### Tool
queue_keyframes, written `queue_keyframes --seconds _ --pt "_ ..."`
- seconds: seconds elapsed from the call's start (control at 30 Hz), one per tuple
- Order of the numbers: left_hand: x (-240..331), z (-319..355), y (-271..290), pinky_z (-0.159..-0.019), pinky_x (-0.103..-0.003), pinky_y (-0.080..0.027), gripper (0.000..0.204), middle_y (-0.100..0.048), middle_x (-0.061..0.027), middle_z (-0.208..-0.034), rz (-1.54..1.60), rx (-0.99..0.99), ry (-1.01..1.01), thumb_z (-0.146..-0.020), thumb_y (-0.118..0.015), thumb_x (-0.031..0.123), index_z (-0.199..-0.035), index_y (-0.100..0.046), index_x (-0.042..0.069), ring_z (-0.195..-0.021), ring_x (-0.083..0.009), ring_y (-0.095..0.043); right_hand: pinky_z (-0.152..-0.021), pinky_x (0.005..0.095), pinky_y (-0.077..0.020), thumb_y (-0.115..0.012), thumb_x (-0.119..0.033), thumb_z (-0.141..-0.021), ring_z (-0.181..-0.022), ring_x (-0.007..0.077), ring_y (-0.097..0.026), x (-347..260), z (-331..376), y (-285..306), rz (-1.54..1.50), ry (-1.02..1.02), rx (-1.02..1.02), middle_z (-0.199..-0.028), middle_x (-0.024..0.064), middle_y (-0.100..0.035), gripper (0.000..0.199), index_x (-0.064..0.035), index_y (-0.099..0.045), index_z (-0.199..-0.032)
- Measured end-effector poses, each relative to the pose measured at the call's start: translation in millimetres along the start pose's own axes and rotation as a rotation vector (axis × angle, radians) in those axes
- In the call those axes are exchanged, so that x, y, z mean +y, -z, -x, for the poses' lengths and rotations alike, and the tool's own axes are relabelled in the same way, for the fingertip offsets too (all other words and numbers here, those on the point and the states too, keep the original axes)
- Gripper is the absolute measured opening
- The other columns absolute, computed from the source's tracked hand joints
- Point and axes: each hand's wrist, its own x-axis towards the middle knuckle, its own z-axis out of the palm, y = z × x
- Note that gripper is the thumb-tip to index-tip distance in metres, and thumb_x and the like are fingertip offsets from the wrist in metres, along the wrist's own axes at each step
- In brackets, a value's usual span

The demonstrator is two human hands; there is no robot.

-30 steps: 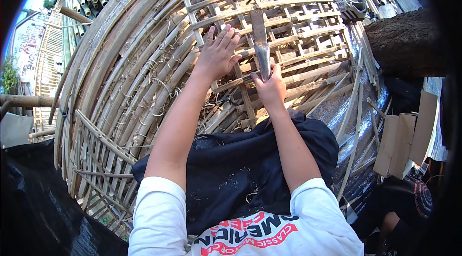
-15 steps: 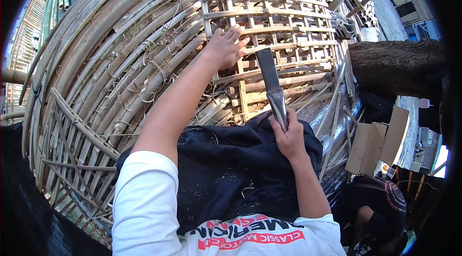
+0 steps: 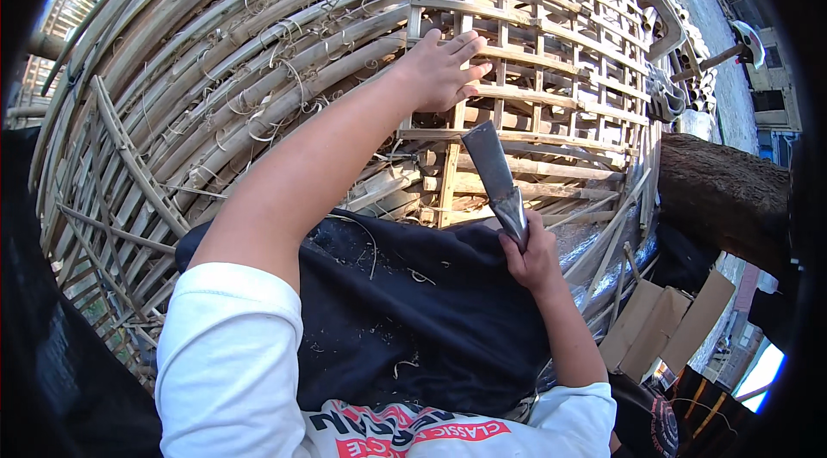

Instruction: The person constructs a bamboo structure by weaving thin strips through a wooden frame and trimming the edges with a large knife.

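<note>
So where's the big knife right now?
The knife is in the right hand, blade pointing up over the bamboo lattice, just below the left hand.

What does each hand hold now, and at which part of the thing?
The right hand grips a broad-bladed knife by its handle, blade pointing up. The left hand holds nothing; it rests flat on the bamboo lattice.
</note>
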Motion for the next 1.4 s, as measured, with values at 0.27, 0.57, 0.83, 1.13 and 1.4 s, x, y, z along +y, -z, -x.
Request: queue_keyframes --seconds 0.27,0.57,0.83,1.13,1.4 --pt "2.3 -2.7 0.8 -0.097 -0.047 -0.036 0.047 -0.036 -0.0114 -0.154 -0.010 0.023 -0.005 -0.103 -0.040 0.045 -0.144 -0.048 0.024 -0.144 -0.0222 -0.033 -0.063 0.0478 -0.0532 -0.069 -0.022 -0.088 -0.075 0.0440 -0.067 0.6 0.4 5.2 0.014 -0.011 -0.021 -0.079 0.0242 -0.066 0.036 -0.0006 -0.053 -0.110" --pt "2.7 -4.6 -2.8 -0.095 -0.045 -0.036 0.046 -0.037 -0.0096 -0.153 -0.004 0.053 -0.007 -0.102 -0.042 0.044 -0.142 -0.051 0.023 -0.142 -0.0202 -0.036 -0.062 0.0482 -0.0527 -0.068 -0.022 -0.088 -0.072 0.0428 -0.068 33.4 -11.4 -12.5 0.292 -0.041 -0.132 -0.078 0.0242 -0.066 0.038 0.0008 -0.051 -0.114" --pt "0.4 2.3 -4.7 -0.096 -0.044 -0.036 0.046 -0.037 -0.0080 -0.153 -0.015 0.044 0.004 -0.102 -0.043 0.045 -0.142 -0.052 0.024 -0.142 -0.0189 -0.035 -0.061 0.0476 -0.0536 -0.067 -0.018 -0.089 -0.070 0.0435 -0.067 -29.7 3.8 6.9 -0.083 0.132 0.131 -0.080 0.0228 -0.067 0.038 0.0009 -0.052 -0.118" --pt "1.0 1.1 -3.2 -0.096 -0.043 -0.037 0.045 -0.038 -0.0075 -0.153 -0.014 0.061 0.005 -0.102 -0.043 0.045 -0.141 -0.052 0.025 -0.143 -0.0176 -0.034 -0.058 0.0477 -0.0521 -0.068 -0.024 -0.089 -0.067 0.0432 -0.067 -4.9 -5.8 -4.3 0.193 -0.047 -0.044 -0.076 0.0233 -0.066 0.037 0.0011 -0.052 -0.110" --pt "4.6 -3.2 -3.1 -0.097 -0.043 -0.036 0.045 -0.037 -0.0067 -0.153 -0.007 0.057 0.013 -0.103 -0.042 0.045 -0.141 -0.052 0.025 -0.142 -0.0179 -0.034 -0.064 0.0412 -0.0551 -0.069 -0.022 -0.088 -0.072 0.0422 -0.069 -12.6 6.1 2.7 -0.137 0.226 0.206 -0.083 0.0229 -0.067 0.046 0.0073 -0.049 -0.118"
